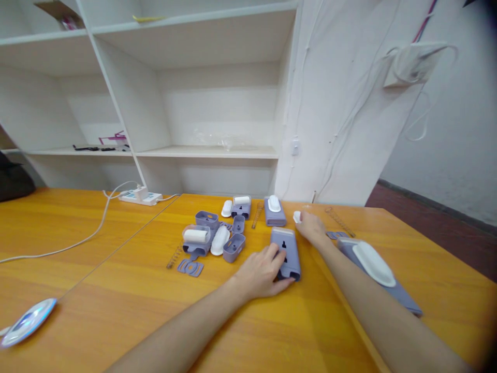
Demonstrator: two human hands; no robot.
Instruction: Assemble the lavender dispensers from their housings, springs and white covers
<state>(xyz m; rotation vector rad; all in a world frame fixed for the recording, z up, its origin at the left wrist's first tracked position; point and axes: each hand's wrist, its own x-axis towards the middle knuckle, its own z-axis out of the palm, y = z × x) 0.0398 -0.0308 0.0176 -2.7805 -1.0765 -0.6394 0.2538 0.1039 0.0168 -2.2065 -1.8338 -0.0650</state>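
Note:
My left hand point(262, 272) grips a grey-purple plastic housing point(291, 249) with keyhole slots in its back, fingers over its left side and thumb at its near end. A white piece point(297, 217) sits in the pinch of my right hand point(311, 228), just beyond the housing; the fingers partly hide it. Close by at the back stands another grey-purple housing point(275, 217) with a white oval cover point(274, 203) on it. To the right, partly behind my right forearm, lies a larger-looking housing point(404, 298) with a white oval cover point(375, 263).
Left of my hands are grouped a housing with a white roller point(196, 236), small grey-purple cups point(234, 247), a white oval cover point(220, 240) and flat slotted plates point(190, 267). Coil springs point(257, 214) lie about. A power strip point(140, 196) and a shiny disc point(30, 321) are farther left.

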